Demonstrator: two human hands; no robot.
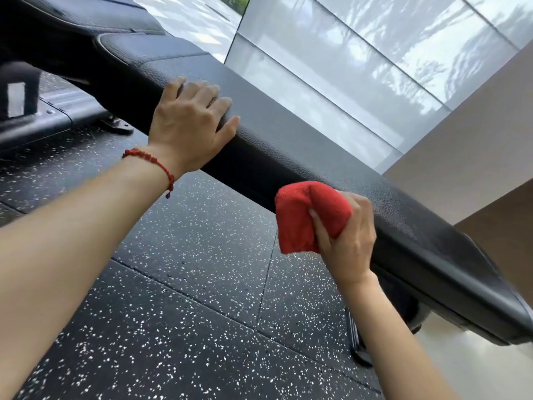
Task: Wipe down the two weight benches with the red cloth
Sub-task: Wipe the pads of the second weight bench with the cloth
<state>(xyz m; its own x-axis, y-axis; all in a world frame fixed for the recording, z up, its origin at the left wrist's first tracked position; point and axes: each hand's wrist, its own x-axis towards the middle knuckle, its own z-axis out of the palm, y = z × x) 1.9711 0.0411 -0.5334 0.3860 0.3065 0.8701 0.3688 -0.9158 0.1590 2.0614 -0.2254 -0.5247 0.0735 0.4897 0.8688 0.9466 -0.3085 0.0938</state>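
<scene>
Surroundings: black rubber floor (178, 284) flecked with white lies under the bench; a pale glass wall (360, 67) stands behind it, and a beige panel (476, 140) at the right.
Bench: a long black textured pad (302, 145) runs slantwise from upper left to lower right, with a second padded section (86, 18) beyond it at upper left and dark metal frame parts (43, 116) below that.
Left hand: the left hand (190, 125) rests on the near edge of the pad, fingers spread and fairly straight over the top, holding nothing; a red bead bracelet (153, 163) circles the wrist.
Right hand: the right hand (346, 235) grips the red cloth (302, 215), fingers and thumb curled round it.
Cloth: bunched into a wad, it sits against the pad's near side, right of the left hand and well apart from it.
In the way: the right forearm hides part of the frame below the pad.
</scene>
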